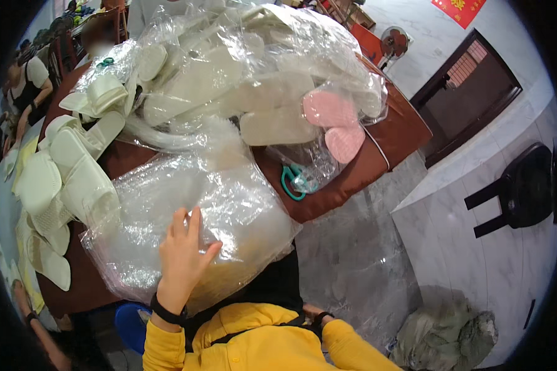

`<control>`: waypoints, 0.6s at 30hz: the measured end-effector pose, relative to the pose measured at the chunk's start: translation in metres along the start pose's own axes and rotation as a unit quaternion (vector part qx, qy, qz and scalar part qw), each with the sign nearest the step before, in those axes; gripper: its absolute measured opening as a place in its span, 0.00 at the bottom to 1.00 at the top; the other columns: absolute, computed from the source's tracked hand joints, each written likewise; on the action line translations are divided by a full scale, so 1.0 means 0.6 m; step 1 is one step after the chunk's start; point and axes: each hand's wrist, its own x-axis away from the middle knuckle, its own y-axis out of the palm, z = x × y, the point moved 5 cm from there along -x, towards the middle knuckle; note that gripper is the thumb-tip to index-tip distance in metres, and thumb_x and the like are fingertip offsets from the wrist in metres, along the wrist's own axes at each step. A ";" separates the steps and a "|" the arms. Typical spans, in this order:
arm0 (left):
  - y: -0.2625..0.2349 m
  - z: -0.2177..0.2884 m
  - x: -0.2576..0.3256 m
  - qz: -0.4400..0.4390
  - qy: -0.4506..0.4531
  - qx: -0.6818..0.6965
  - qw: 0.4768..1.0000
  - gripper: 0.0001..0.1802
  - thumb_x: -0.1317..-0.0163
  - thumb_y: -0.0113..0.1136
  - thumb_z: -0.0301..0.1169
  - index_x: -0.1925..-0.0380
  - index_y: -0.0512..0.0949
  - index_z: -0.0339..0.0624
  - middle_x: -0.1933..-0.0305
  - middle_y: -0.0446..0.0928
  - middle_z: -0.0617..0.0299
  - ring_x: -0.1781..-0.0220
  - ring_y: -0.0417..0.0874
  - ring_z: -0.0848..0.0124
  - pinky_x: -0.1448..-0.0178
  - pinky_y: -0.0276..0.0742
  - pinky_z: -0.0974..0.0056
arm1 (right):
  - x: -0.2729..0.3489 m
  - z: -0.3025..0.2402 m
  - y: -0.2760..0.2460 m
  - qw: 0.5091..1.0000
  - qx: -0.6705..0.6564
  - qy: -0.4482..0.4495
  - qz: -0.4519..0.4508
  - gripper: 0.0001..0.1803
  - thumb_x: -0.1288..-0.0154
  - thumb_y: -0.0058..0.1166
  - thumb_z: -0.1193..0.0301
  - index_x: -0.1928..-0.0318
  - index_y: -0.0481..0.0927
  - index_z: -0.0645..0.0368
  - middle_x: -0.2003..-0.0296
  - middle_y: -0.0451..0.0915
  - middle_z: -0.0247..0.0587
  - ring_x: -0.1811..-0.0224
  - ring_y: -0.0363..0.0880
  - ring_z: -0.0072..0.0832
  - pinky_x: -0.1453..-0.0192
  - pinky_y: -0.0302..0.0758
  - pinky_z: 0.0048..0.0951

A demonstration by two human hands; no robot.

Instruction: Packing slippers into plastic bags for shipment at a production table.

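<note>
My left hand [185,250] lies on a stack of clear plastic bags [148,198], fingers stretched and thumb apart, holding nothing. The stack hangs a little over the table's near edge. My right hand [312,310] is low beside my waist, its fingers hidden. To the left of the bags lie several loose white slippers [77,154]. Beyond the bags is a heap of white slippers in clear plastic [216,80], with pink slippers [331,108] at its right side. Teal-handled scissors [293,182] rest right of the stack, partly under plastic.
A brown-covered table [328,195] carries all this. Another small green-handled tool [105,62] lies at the far left. A blue bucket [130,328] stands below the near edge. On the right are a black stool [526,185] and a crumpled grey-green sack [445,337]. Other people sit at left.
</note>
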 end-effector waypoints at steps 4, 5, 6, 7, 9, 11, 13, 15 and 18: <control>-0.040 -0.017 0.022 0.019 -0.019 -0.031 0.999 0.43 0.48 0.71 0.45 0.34 0.67 0.39 0.37 0.66 0.45 0.42 0.75 0.46 0.45 0.77 0.50 | 0.072 -0.104 0.010 0.953 -0.276 -0.068 0.106 0.30 0.23 0.41 0.51 0.31 0.68 0.56 0.33 0.71 0.42 0.35 0.70 0.36 0.36 0.69 0.36; -0.048 0.002 0.013 0.042 0.013 -0.020 0.999 0.43 0.48 0.71 0.45 0.34 0.67 0.39 0.37 0.67 0.45 0.43 0.76 0.46 0.45 0.77 0.50 | 0.039 -0.012 -0.005 0.950 -0.294 -0.030 0.098 0.31 0.22 0.40 0.51 0.29 0.66 0.57 0.33 0.70 0.39 0.33 0.69 0.33 0.34 0.68 0.36; -0.034 0.002 0.006 0.021 0.002 -0.010 1.000 0.45 0.49 0.72 0.50 0.33 0.67 0.41 0.37 0.67 0.44 0.43 0.76 0.46 0.44 0.77 0.50 | -0.024 -0.059 0.016 0.949 -0.306 0.018 0.068 0.32 0.22 0.40 0.51 0.28 0.63 0.58 0.32 0.70 0.36 0.32 0.67 0.30 0.31 0.68 0.35; -0.021 -0.001 0.002 0.023 -0.011 -0.015 1.000 0.45 0.49 0.72 0.50 0.33 0.67 0.41 0.37 0.67 0.44 0.43 0.76 0.46 0.44 0.77 0.50 | -0.029 -0.068 0.007 0.953 -0.295 0.020 0.060 0.32 0.22 0.40 0.51 0.28 0.63 0.58 0.32 0.70 0.36 0.32 0.67 0.30 0.31 0.68 0.35; -0.010 -0.007 0.002 -0.032 -0.018 -0.012 0.999 0.46 0.48 0.70 0.53 0.33 0.67 0.42 0.37 0.67 0.44 0.44 0.77 0.47 0.46 0.78 0.51 | -0.079 -0.129 -0.007 0.970 -0.241 0.004 0.028 0.32 0.23 0.41 0.51 0.29 0.64 0.58 0.33 0.70 0.37 0.32 0.68 0.32 0.32 0.68 0.37; -0.014 -0.006 0.005 -0.057 -0.033 -0.009 0.998 0.44 0.46 0.68 0.53 0.33 0.67 0.43 0.37 0.67 0.46 0.46 0.78 0.49 0.48 0.79 0.51 | -0.126 -0.207 -0.031 0.983 -0.180 -0.018 -0.002 0.32 0.23 0.42 0.51 0.29 0.65 0.58 0.33 0.70 0.39 0.32 0.68 0.34 0.32 0.68 0.39; -0.021 -0.007 0.015 -0.051 -0.029 -0.018 0.998 0.46 0.48 0.68 0.52 0.32 0.67 0.42 0.37 0.67 0.50 0.53 0.77 0.55 0.54 0.80 0.53 | -0.163 -0.299 -0.062 0.992 -0.115 -0.041 -0.032 0.31 0.24 0.43 0.51 0.30 0.65 0.58 0.33 0.71 0.40 0.33 0.69 0.36 0.32 0.69 0.40; -0.033 0.002 0.018 -0.064 -0.061 0.003 0.996 0.47 0.47 0.68 0.49 0.29 0.62 0.42 0.35 0.65 0.49 0.49 0.75 0.52 0.49 0.78 0.52 | -0.175 -0.339 -0.087 0.996 -0.061 -0.048 -0.052 0.31 0.25 0.43 0.51 0.31 0.66 0.58 0.34 0.71 0.41 0.33 0.69 0.38 0.33 0.69 0.42; -0.029 0.012 0.017 -0.069 -0.075 0.023 0.995 0.48 0.45 0.67 0.47 0.27 0.59 0.42 0.34 0.65 0.48 0.46 0.74 0.50 0.46 0.78 0.52 | -0.176 -0.362 -0.113 0.995 0.003 -0.060 -0.075 0.31 0.26 0.45 0.51 0.32 0.67 0.58 0.34 0.72 0.43 0.34 0.70 0.41 0.33 0.70 0.44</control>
